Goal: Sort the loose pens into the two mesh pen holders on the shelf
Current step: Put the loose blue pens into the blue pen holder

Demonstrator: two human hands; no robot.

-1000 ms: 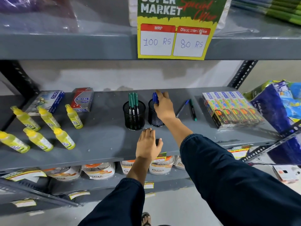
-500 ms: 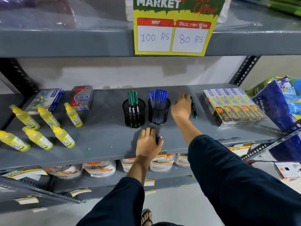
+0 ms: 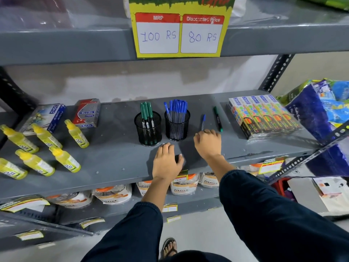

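2 loose pens lie beside 2 mesh holders

Right hand [image 3: 207, 143], fingers curled, pinches the blue pen's [image 3: 203, 121] lower end; left hand [image 3: 167, 161] rests flat, open, on the shelf [image 3: 113, 159].

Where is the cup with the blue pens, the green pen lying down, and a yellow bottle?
blue-pen holder [image 3: 177, 127], head view, mesh wall
loose green pen [image 3: 217, 119], head view, mid barrel
yellow bottle [image 3: 77, 134], head view, its body

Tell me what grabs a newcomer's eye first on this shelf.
The yellow price sign hanging from the upper shelf, reading 100 RS and 80 RS, stands out most. Below it, mid-shelf, two black mesh holders stand side by side: green pens in the left, blue pens in the right. Yellow bottles lie scattered at the left, and the right hand reaches toward a loose blue pen.
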